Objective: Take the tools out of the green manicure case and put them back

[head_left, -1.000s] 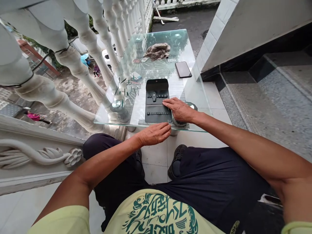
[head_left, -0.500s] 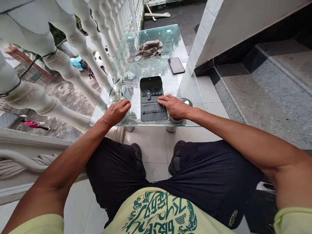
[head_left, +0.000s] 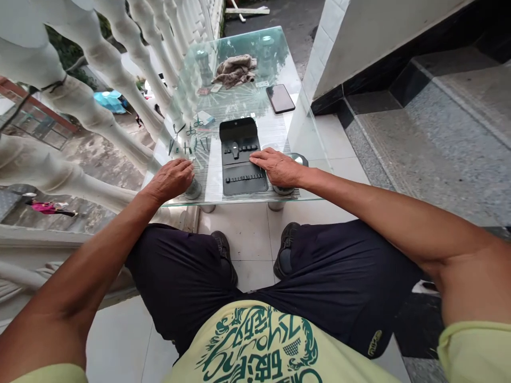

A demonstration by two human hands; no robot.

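Note:
An unfolded black tool case (head_left: 244, 186) with a row of elastic loops lies on the glass table. A dark, rounded tool (head_left: 235, 150) sits in its upper half. My right hand (head_left: 281, 169) rests on the case's right edge, fingers stretched out across it. To the left, my left hand (head_left: 172, 178) is over the table near its front left corner, fingers curled together. Whatever is between those fingertips is hidden. Just beyond it lie several small metal tools (head_left: 186, 146), among them small scissors (head_left: 191, 131).
A phone (head_left: 280, 99) lies at the table's right side, and a crumpled brown cloth (head_left: 235, 71) farther back. Small flat packets (head_left: 204, 91) lie beside the cloth. White balusters (head_left: 104, 69) line the left; stone steps (head_left: 439, 122) rise on the right.
My left hand has moved left, away from the case and closer to the small tools. My right hand stays on the case edge. The whole view has shifted slightly.

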